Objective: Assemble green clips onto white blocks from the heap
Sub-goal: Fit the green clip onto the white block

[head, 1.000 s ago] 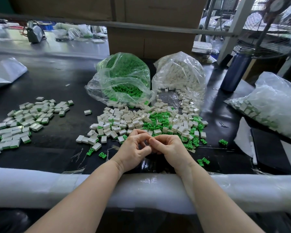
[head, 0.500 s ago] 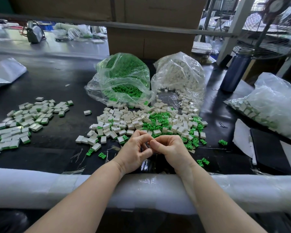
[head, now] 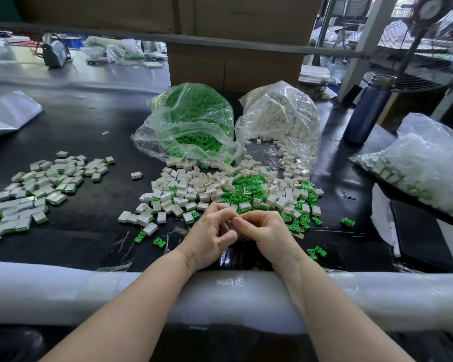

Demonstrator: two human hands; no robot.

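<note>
1. Down at the near edge of the black table [head: 71,126], the left hand [head: 208,239] and the right hand [head: 266,232] meet fingertip to fingertip, both forearms lying over the white foam-wrapped rail [head: 63,286].
2. Both hands have their fingers curled in tight toward each other; whatever they pinch is hidden between them, so I cannot tell what either one holds.
3. Just beyond the knuckles lies the heap [head: 228,189] of loose white blocks [head: 168,198] mixed with green clips [head: 246,185], the clips thickest at its middle and right side.
4. A few stray clips lie apart from the heap, near the left wrist and to the right of the right wrist.
5. Behind the heap, an open clear bag of green clips [head: 191,121] sits beside an open clear bag of white blocks [head: 280,118], each spilling toward the heap.
6. Well to the left, a separate spread of finished blocks [head: 37,189] shows green edges on white bodies.
7. At the right edge rests another clear bag of parts [head: 426,163], with a dark blue bottle [head: 364,111] standing behind it.
8. A brown cardboard box [head: 233,66] stands at the back of the table.
</note>
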